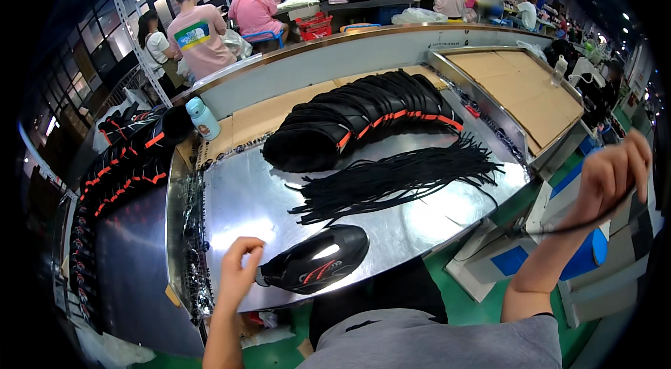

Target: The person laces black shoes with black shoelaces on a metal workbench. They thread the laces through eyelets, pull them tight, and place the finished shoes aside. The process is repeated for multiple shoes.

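Observation:
A black shoe upper point(327, 257) with red-orange marks lies at the table's near edge, its rounded end to the right. Beside its narrow end is my left hand point(241, 265), fingers curled in a pinch; what they hold, if anything, is hidden. My right hand point(615, 172) is raised far out to the right, closed around a black shoelace point(570, 229) that trails down and left from it, blurred in part. Behind the upper, a loose bundle of black laces point(398, 180) is spread on the metal table point(234, 205). Farther back curves a row of nested black uppers point(363, 114) with orange-red trim.
More uppers point(129, 159) are stacked along the left. A light-blue bottle point(203, 119) stands at the table's back left corner. A cardboard-lined metal tray point(517, 86) sits at the back right. Beyond a low partition point(279, 75), several people work at other tables.

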`<state>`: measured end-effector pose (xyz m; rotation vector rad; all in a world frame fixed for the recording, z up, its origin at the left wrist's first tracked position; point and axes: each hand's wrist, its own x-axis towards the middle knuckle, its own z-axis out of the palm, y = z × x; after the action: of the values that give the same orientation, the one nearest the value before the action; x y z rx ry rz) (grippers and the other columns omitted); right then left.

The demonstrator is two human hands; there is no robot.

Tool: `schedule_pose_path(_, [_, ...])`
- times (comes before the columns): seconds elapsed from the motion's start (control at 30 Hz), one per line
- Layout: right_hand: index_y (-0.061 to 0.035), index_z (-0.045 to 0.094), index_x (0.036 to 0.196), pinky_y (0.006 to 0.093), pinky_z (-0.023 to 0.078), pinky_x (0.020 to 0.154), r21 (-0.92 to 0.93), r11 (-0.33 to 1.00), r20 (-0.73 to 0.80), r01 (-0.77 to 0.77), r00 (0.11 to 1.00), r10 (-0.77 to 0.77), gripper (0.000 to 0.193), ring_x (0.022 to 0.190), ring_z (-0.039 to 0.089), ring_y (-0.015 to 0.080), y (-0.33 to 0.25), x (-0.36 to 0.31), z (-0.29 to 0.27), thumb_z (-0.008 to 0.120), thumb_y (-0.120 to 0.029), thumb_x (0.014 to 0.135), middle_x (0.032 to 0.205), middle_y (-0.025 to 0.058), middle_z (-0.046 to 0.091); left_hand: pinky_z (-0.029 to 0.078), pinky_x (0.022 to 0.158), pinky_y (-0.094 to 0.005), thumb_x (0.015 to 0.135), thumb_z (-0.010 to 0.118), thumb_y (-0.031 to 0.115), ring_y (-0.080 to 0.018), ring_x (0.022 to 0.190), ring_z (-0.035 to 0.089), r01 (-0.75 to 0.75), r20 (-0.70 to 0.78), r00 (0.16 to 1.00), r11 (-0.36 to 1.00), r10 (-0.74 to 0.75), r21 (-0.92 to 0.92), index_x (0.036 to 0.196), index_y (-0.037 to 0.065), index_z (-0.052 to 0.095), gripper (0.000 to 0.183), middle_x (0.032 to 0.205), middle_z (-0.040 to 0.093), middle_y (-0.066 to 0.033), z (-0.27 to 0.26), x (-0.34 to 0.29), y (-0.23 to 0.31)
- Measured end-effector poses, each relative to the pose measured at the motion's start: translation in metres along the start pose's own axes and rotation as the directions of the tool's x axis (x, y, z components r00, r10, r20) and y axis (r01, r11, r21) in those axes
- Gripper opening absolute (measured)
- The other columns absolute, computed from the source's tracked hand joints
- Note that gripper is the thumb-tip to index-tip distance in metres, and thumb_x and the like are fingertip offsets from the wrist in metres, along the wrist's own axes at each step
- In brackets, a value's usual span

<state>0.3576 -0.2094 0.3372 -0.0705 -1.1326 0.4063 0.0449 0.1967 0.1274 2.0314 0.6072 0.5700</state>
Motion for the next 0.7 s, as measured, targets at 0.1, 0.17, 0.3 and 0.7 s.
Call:
schedule_pose_path(0.1, [-0.0114,0.048,0.092,0.0221,0.027,0.037,0.179,0.984,-0.122,-0.011,0.992,0.033,0.009,0.040,0.032,0.0058,0.042,-0.048,-0.024,0.047,-0.014,0.101,0.060,-0.0013,0.057,0.051,0.080,-0.0338,0.088,0.065,0.005,-0.0267,0.089,0.065,-0.246,0.208,0.960,0.921,0.188,0.303,0.100,0.000,0.065,0.014,0.097,0.067,-0.0124,0.021,-0.022,0.054])
schedule_pose_path(0.17, [-0.0112,0.050,0.094,0.0204,0.026,0.040,0.182,0.945,-0.265,-0.273,0.912,0.315,0.006,0.045,0.035,0.0043,0.100,-0.082,-0.048,0.052,-0.014,0.099,0.067,-0.0002,0.057,0.053,0.077,-0.0394,0.087,0.067,0.007,-0.0337,0.086,0.064,-0.343,0.203,0.938,0.826,0.279,0.448,0.092,0.000,0.067,0.009,0.093,0.067,-0.0157,0.037,-0.028,0.062])
schedule_pose_path(0.3, [-0.0086,0.054,0.099,0.0184,0.028,0.047,0.278,0.599,-0.429,-0.751,0.461,0.777,0.008,0.055,0.041,0.0025,0.225,-0.155,-0.066,0.058,-0.015,0.098,0.086,0.0030,0.061,0.053,0.072,-0.0381,0.085,0.068,0.007,-0.0306,0.081,0.065,-0.324,0.235,0.944,0.772,0.229,0.547,0.088,0.001,0.068,0.007,0.087,0.068,-0.0118,0.047,-0.017,0.065])
schedule_pose_path(0.7, [-0.0005,0.054,0.101,0.0197,0.031,0.040,0.166,0.360,-0.592,-0.918,0.199,0.781,0.015,0.044,0.042,0.0049,0.316,-0.205,-0.068,0.061,-0.012,0.095,0.079,0.0061,0.064,0.050,0.087,-0.0345,0.101,0.039,0.054,-0.0240,0.104,0.063,0.794,0.524,0.465,0.598,-0.713,0.110,0.126,-0.001,0.057,0.063,0.118,0.065,-0.0116,0.038,0.025,0.004])
